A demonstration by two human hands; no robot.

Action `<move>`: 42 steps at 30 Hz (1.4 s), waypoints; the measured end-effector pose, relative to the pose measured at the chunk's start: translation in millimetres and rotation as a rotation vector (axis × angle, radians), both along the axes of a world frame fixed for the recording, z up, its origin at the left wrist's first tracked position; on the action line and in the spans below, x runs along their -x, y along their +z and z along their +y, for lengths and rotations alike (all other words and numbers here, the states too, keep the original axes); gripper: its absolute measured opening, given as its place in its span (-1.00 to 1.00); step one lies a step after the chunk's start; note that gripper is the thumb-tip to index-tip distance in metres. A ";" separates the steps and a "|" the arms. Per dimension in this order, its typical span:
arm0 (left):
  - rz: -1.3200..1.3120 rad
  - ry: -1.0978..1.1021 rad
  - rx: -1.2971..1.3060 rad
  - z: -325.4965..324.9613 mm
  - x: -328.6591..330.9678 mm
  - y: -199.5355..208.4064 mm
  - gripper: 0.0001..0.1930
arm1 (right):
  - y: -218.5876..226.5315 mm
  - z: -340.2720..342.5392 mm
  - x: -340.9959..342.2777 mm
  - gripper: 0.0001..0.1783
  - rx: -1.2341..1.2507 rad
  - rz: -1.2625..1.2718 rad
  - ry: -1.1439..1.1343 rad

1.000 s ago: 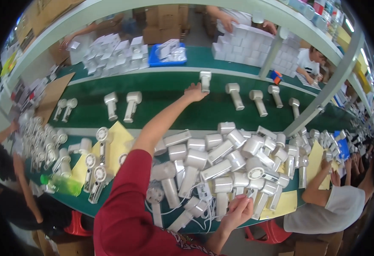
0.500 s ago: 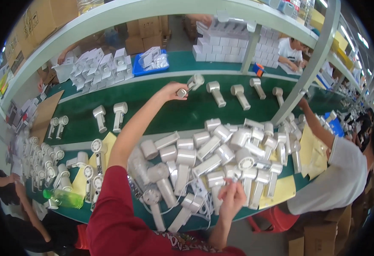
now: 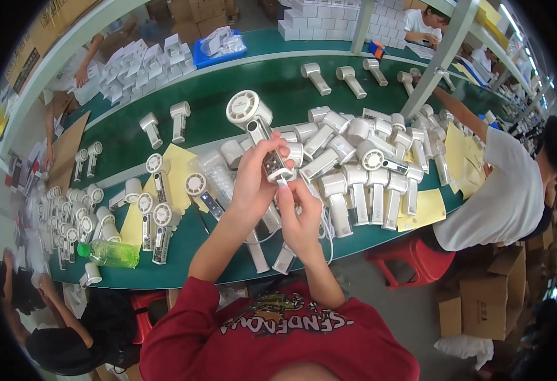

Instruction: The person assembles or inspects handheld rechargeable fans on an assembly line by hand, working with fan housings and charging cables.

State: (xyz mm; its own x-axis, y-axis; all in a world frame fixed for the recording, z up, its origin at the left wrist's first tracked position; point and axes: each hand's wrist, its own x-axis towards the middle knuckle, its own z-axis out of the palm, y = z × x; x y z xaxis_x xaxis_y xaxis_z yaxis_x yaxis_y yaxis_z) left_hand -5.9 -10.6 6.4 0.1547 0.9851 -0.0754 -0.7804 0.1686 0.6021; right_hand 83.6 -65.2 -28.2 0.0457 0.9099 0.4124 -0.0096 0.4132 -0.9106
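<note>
A white handheld fan (image 3: pixel 248 108) is in my left hand (image 3: pixel 253 181), whose fingers wrap around its handle; the round grille points up and away from me. At the handle's lower end, my right hand (image 3: pixel 299 219) pinches a small white cable plug (image 3: pixel 282 181) against the fan. Whether the plug is fully seated cannot be seen. White cable (image 3: pixel 326 232) runs down beside my right hand among the fans. Right of my hands lies a heap of similar white fans (image 3: pixel 354 184). Another fan (image 3: pixel 196 185) rests left of my left forearm.
Several fans (image 3: pixel 316 79) lie spaced along the green conveyor belt (image 3: pixel 218 105). A green bottle (image 3: pixel 113 254) and more fans (image 3: pixel 68 219) are at the left. A co-worker (image 3: pixel 501 184) sits on the right, near a red stool (image 3: pixel 405 260). A metal post (image 3: pixel 440 60) rises beyond the heap.
My left hand has come back from over the belt with a fan. My right hand has moved up and left, bringing the cable plug to the fan's handle end. The view has tilted down.
</note>
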 end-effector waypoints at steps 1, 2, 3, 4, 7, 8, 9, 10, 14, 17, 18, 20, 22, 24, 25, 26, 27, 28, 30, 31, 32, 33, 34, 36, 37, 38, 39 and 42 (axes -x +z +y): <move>0.022 0.063 -0.019 -3.9 -0.2 -0.9 -0.75 | 1.3 -1.9 -0.1 -0.82 -0.002 -0.002 -0.006; 0.044 0.126 -0.038 -5.1 -0.7 -0.8 -0.76 | 3.8 -3.6 -2.0 -0.80 0.005 -0.089 0.004; 0.086 0.190 -0.077 -7.7 -1.7 1.0 -0.74 | 6.8 -6.9 -5.0 -0.78 0.013 -0.178 0.020; 0.083 0.190 -0.078 -10.1 -0.2 0.9 -0.74 | 9.4 -7.6 -9.0 -0.78 0.012 -0.181 0.019; 0.348 0.263 -0.263 -13.7 2.5 -2.3 -0.66 | 11.3 -7.1 -12.4 -0.73 0.206 -0.120 0.216; 0.346 0.255 -0.263 -12.8 2.4 -4.1 -0.66 | 7.0 -8.1 -6.3 -0.72 0.174 -0.056 0.184; 0.351 0.237 -0.275 -12.5 2.3 -5.7 -0.66 | 3.3 -9.8 -1.8 -0.71 0.142 0.008 0.154; 0.356 0.219 -0.287 -12.6 2.2 -6.7 -0.65 | 0.0 -11.1 0.2 -0.71 0.144 0.007 0.148; 0.375 0.168 -0.295 -13.5 -5.5 -10.5 -0.63 | -7.0 -12.5 0.0 -0.71 0.156 0.096 0.116; 0.495 0.232 -0.397 -12.4 -2.2 -15.7 -0.63 | -9.0 -11.4 -3.1 -0.70 0.209 0.134 0.165; 0.492 0.228 -0.396 -12.9 -2.1 -14.5 -0.63 | -9.3 -12.4 -5.8 -0.69 0.233 0.149 0.198; 0.487 0.100 -0.337 -13.8 -0.4 -10.9 -0.63 | -7.6 -14.4 -5.8 -0.69 0.224 0.145 0.190; 0.502 0.076 -0.337 -11.4 1.4 -14.7 -0.63 | -8.4 -15.0 -4.2 -0.69 0.214 0.141 0.185; 0.513 0.065 -0.399 -10.5 1.6 -15.5 -0.61 | -12.2 -16.3 -3.1 -0.70 0.229 0.170 0.167; 0.515 0.062 -0.402 -11.5 1.0 -13.2 -0.61 | -12.0 -16.5 -4.4 -0.70 0.227 0.173 0.166; 0.531 0.032 -0.375 -13.4 0.3 -8.9 -0.63 | -11.5 -16.7 -6.4 -0.70 0.215 0.162 0.171; 0.542 0.008 -0.346 -14.1 2.4 -6.8 -0.63 | -10.9 -16.0 -6.5 -0.70 0.206 0.145 0.182; 0.541 0.013 -0.346 -11.9 5.1 -8.9 -0.63 | -10.6 -15.4 -7.2 -0.70 0.204 0.143 0.186; 0.350 -0.024 -0.349 -5.1 11.9 -14.6 -0.62 | -10.0 -14.5 -8.6 -0.72 0.218 0.111 0.250; 0.338 -0.041 -0.366 -5.7 14.5 -11.7 -0.63 | -9.7 -15.0 -8.0 -0.72 0.215 0.110 0.250; 0.338 -0.041 -0.369 -4.7 16.2 -11.1 -0.63 | -9.3 -16.2 -7.2 -0.72 0.192 0.089 0.225; 0.373 -0.036 -0.377 -4.4 18.1 -10.9 -0.63 | -8.9 -17.3 -6.1 -0.72 0.171 0.069 0.200; 0.407 -0.030 -0.385 -4.0 19.8 -10.6 -0.63 | -7.9 -17.5 -5.0 -0.72 0.170 0.070 0.201; 0.444 -0.046 -0.381 -3.9 23.3 -6.7 -0.64 | -6.0 -17.7 -3.5 -0.72 0.156 0.023 0.196; 0.480 -0.063 -0.376 -4.2 24.1 -5.2 -0.65 | -6.0 -18.2 -3.5 -0.72 0.155 0.024 0.195; 0.480 -0.063 -0.377 -4.6 23.7 -5.2 -0.65 | -6.3 -18.9 -3.6 -0.72 0.156 0.023 0.196; 0.481 -0.055 -0.364 -4.5 23.2 -5.4 -0.65 | -6.2 -18.8 -3.5 -0.72 0.156 0.022 0.197; 0.477 -0.054 -0.350 -3.2 23.5 -5.9 -0.67 | -3.6 -19.1 -4.0 -0.72 0.154 0.010 0.198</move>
